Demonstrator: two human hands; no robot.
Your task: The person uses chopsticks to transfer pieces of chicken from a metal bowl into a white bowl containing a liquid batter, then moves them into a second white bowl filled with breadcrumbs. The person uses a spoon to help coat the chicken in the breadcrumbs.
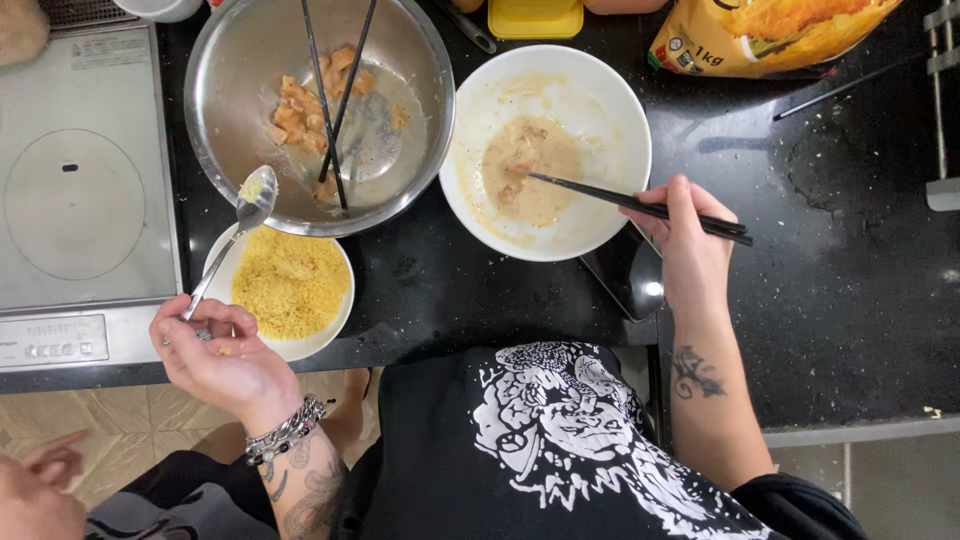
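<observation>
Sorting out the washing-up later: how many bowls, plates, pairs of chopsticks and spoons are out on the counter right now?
Bowls: 2, the steel bowl and the white bowl
Plates: 1, the crumb plate
Pairs of chopsticks: 2, one pair resting in the steel bowl, one pair in the right hand
Spoons: 1, the spoon in the left hand
Total: 6

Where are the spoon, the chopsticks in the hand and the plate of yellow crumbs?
spoon (252,203): head view, on its bowl.
chopsticks (640,207): head view, mid-shaft, in the right hand.
plate of yellow crumbs (338,318): head view, on its white rim.
</observation>
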